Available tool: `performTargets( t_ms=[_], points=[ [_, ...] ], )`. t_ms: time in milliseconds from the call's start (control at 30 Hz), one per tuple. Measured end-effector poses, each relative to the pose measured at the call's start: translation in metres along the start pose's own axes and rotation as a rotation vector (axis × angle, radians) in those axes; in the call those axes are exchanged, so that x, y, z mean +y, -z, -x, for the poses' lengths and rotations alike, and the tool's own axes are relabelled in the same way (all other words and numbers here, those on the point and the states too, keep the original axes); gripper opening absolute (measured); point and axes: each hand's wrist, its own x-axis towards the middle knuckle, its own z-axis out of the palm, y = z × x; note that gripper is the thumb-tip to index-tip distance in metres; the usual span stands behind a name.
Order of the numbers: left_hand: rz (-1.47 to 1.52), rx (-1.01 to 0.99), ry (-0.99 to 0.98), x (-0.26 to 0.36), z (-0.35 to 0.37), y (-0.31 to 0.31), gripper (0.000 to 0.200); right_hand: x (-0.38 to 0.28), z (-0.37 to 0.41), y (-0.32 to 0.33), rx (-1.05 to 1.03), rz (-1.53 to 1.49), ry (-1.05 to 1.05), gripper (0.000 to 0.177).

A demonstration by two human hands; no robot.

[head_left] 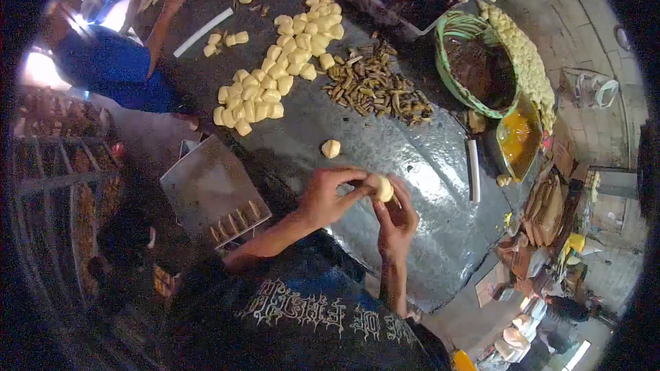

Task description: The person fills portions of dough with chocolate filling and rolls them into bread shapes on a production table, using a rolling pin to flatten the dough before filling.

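Note:
A small piece of pale yellow dough [382, 189] is held between both of my hands, above the dark work table [309, 154]. My left hand [337, 196] pinches its left side with thumb and fingers. From the right, my right hand [399, 221] has its fingers curled around the piece. A single dough ball [331, 148] lies on the table just beyond my left hand. Farther off, a large cluster of dough pieces [265, 82] sits beside a heap of brown strips [375, 86], whose kind I cannot make out.
White rods lie at right [474, 170] and far left [204, 32]. A green-rimmed basin [443, 72], a container of orange-yellow liquid [519, 137] and a dark tray [392, 0] stand along the far right. At left is a metal tray [210, 178]; beyond it, another person's blue clothing [103, 55].

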Motion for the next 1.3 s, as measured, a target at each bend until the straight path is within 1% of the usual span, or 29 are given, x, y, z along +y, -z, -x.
performTargets(
  t_ms=[33,133,167,200,233,267,300,333,400,467,500,533,600,633,733,767,833,867,900,933,967,1033,1067,1100,1133,1200,1233,1267,1300],
  points=[
    [0.058,-0.087,0.015,0.004,0.004,-0.006,0.022,-0.006,0.007,0.008,0.030,0.004,0.018,0.040],
    [0.020,-0.252,-0.145,0.023,0.018,-0.021,0.021,0.001,0.050,0.050,0.062,0.163,-0.099,0.035],
    [-0.061,-0.349,-0.086,0.027,0.027,-0.020,0.037,0.003,0.060,0.063,0.034,0.195,-0.055,0.033],
    [0.092,-0.298,0.019,0.019,0.038,-0.027,0.044,0.007,0.070,0.075,0.007,0.225,-0.015,0.031],
    [0.250,-0.242,0.120,0.001,0.049,-0.039,0.051,0.022,0.082,0.085,0.100,0.142,0.037,0.026],
    [0.415,-0.183,0.216,-0.006,0.059,-0.049,0.058,0.003,0.090,0.084,0.111,0.122,0.006,0.026],
    [0.176,-0.127,0.212,0.009,0.070,-0.056,0.073,0.001,0.099,0.088,0.113,0.062,-0.006,0.028],
    [0.114,-0.079,-0.041,0.032,0.080,-0.062,0.065,0.000,0.110,0.093,0.122,0.007,-0.023,0.030],
    [0.004,-0.011,-0.543,0.081,0.096,-0.082,0.049,0.019,0.128,0.115,-0.002,0.163,-0.071,0.030],
    [0.043,-0.154,-0.772,0.103,0.103,-0.105,0.032,0.036,0.144,0.133,-0.080,0.266,-0.099,0.031],
    [0.069,-0.227,-0.886,0.109,0.108,-0.114,0.024,0.035,0.151,0.135,-0.088,0.214,-0.116,0.032],
    [0.140,-0.270,-0.822,0.109,0.113,-0.119,0.018,0.032,0.158,0.137,-0.086,0.150,-0.139,0.034],
    [0.285,-0.353,-0.693,0.106,0.120,-0.127,0.006,0.015,0.174,0.134,-0.022,-0.262,-0.195,0.038],
    [0.332,-0.336,-0.657,0.109,0.125,-0.131,0.004,0.001,0.181,0.131,-0.005,-0.444,-0.209,0.040],
    [0.228,-0.319,-0.667,0.071,0.119,-0.150,0.007,-0.015,0.185,0.126,-0.002,-0.895,-0.261,0.047],
    [0.191,-0.406,-0.654,0.054,0.113,-0.151,0.016,0.007,0.176,0.135,-0.096,-1.053,-0.313,0.062],
    [0.200,-0.494,-0.650,0.030,0.102,-0.165,0.013,0.035,0.165,0.137,0.181,-0.946,-0.335,0.060],
    [0.252,-0.487,-0.612,0.023,0.097,-0.165,0.021,0.034,0.159,0.141,0.166,-0.900,-0.272,0.062],
    [0.305,-0.480,-0.575,0.025,0.090,-0.162,0.032,0.020,0.153,0.136,0.154,-0.854,-0.209,0.063],
    [0.359,-0.470,-0.538,0.027,0.083,-0.160,0.043,-0.003,0.143,0.135,0.117,-0.784,-0.099,0.065],
    [0.527,-0.346,-0.404,0.033,0.086,-0.163,0.053,-0.030,0.129,0.135,0.077,-0.708,0.005,0.066],
    [0.416,-0.255,-0.371,0.030,0.057,-0.137,0.073,-0.082,0.094,0.142,-0.018,-0.531,0.197,0.071],
    [0.360,-0.213,-0.352,0.029,0.042,-0.124,0.084,-0.096,0.072,0.147,-0.046,-0.380,0.264,0.065],
    [0.241,-0.200,-0.305,0.010,0.030,-0.112,0.083,-0.110,0.050,0.152,-0.064,-0.233,0.336,0.060],
    [0.120,-0.189,-0.263,-0.013,0.016,-0.099,0.082,-0.115,0.025,0.155,0.082,0.042,0.170,0.050],
    [-0.085,-0.176,-0.172,-0.072,-0.005,-0.076,0.078,-0.084,-0.036,0.164,0.104,0.272,0.027,0.044],
    [-0.313,-0.154,-0.166,-0.086,-0.031,-0.055,0.071,-0.081,-0.073,0.158,0.104,0.424,0.046,0.043],
    [-0.547,-0.105,-0.148,-0.095,-0.033,-0.040,0.065,-0.079,-0.109,0.152,0.108,0.579,0.064,0.042],
    [-0.601,-0.093,-0.160,-0.104,-0.043,-0.031,0.054,-0.076,-0.145,0.147,0.116,0.731,0.082,0.041]
  ],
)
